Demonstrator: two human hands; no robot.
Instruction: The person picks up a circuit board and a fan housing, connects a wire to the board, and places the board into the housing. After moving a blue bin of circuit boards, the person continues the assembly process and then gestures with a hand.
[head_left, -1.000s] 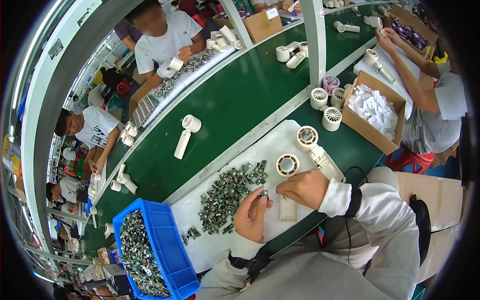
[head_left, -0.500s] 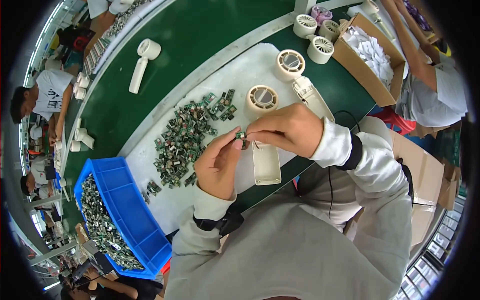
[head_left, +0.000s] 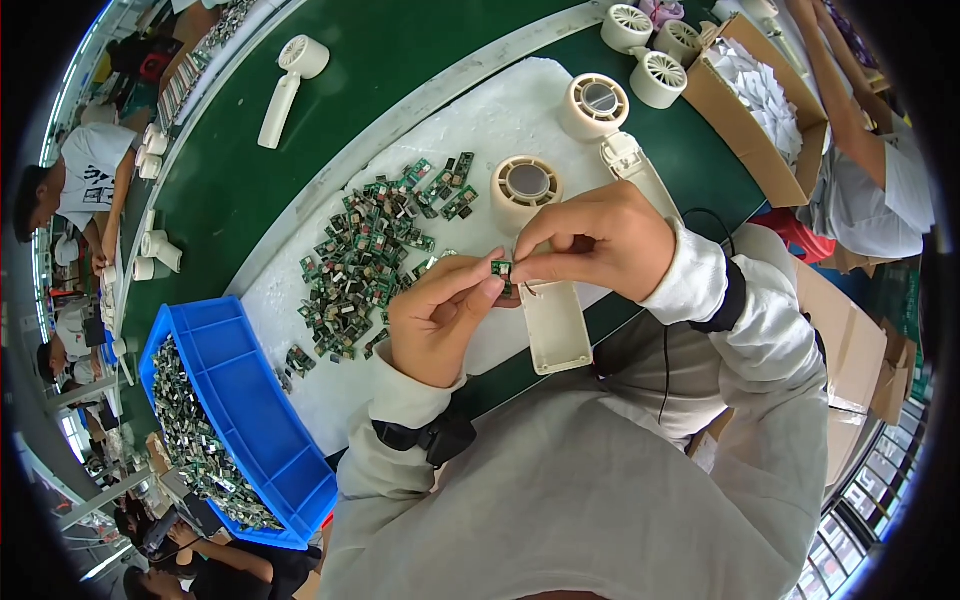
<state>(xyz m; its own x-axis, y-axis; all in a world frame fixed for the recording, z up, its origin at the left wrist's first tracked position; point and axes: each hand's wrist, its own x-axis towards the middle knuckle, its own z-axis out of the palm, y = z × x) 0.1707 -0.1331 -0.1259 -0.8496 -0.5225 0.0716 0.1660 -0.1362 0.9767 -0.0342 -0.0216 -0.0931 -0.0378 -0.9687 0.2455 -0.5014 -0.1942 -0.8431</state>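
Note:
My left hand [head_left: 440,315] pinches a small green circuit board [head_left: 501,268] between thumb and fingertips. My right hand [head_left: 605,245] meets it there, thumb and forefinger closed at the board's right edge; what they grip is hidden. Below the hands lies the cream handle shell [head_left: 558,335] of a handheld fan, open side up, a thin dark wire curving at its upper end. The round fan head [head_left: 526,186] is just beyond my fingers. A second cream fan [head_left: 597,105] with an opened handle lies farther right. Left of my hands spreads a heap of circuit boards [head_left: 365,255].
A blue bin [head_left: 245,400] holding many boards stands at the left. Several cream fans [head_left: 660,78] and a cardboard box [head_left: 765,135] of white pieces are at the far right. Another fan [head_left: 290,90] lies on the green surface beyond the pale rail. Other people sit around.
The view has shifted slightly, and both hands have moved a little to the right with the board. My fingers still meet at its edge.

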